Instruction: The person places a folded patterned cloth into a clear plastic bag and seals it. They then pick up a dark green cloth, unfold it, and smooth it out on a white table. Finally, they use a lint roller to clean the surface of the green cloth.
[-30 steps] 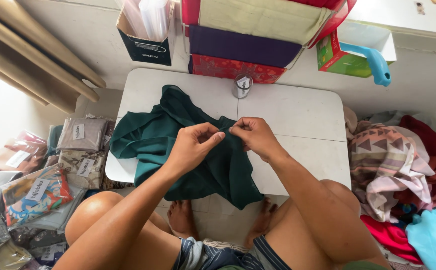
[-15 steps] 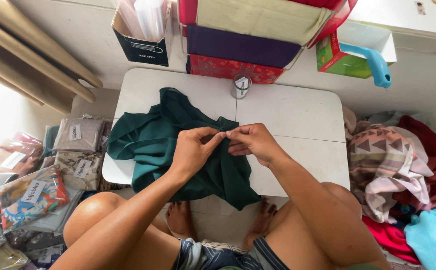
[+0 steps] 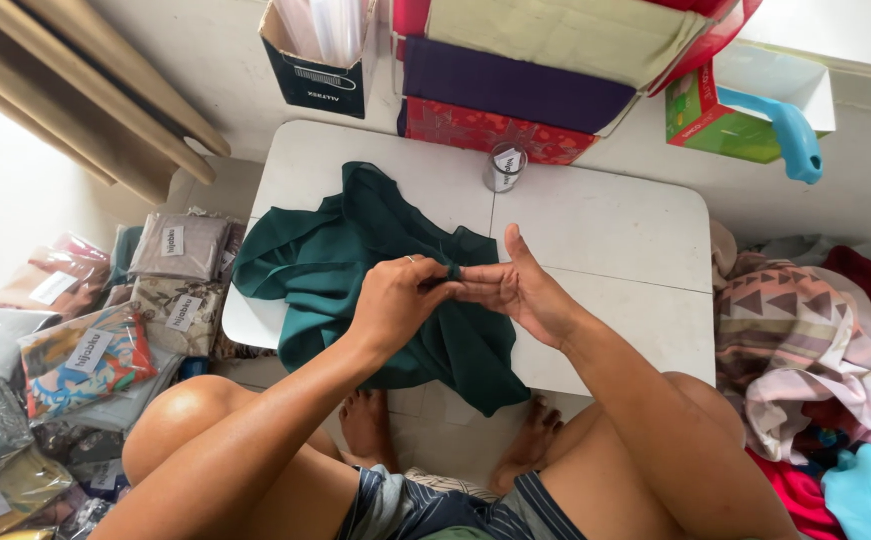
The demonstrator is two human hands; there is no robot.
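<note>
A dark green cloth [image 3: 356, 250] lies crumpled on a small white table [image 3: 606, 220], one corner hanging over the front edge. Above it my left hand [image 3: 396, 300] pinches a small fold of the cloth at its fingertips. My right hand [image 3: 516, 290] faces it with the palm up and the fingers stretched toward the same fold, thumb raised; the fingertips of both hands meet on the cloth. My bare knees and feet show below the table.
A small metal can [image 3: 504, 168] stands at the table's far edge. Stacked boxes [image 3: 516, 85] and a dark carton [image 3: 321, 60] line the wall. Packed cloths in clear bags [image 3: 86, 350] pile on the left, loose fabrics [image 3: 806, 340] on the right.
Both hands have dropped slightly toward me with the fold. My right hand has gone from a closed pinch to a flat, upturned palm; the left keeps its pinch.
</note>
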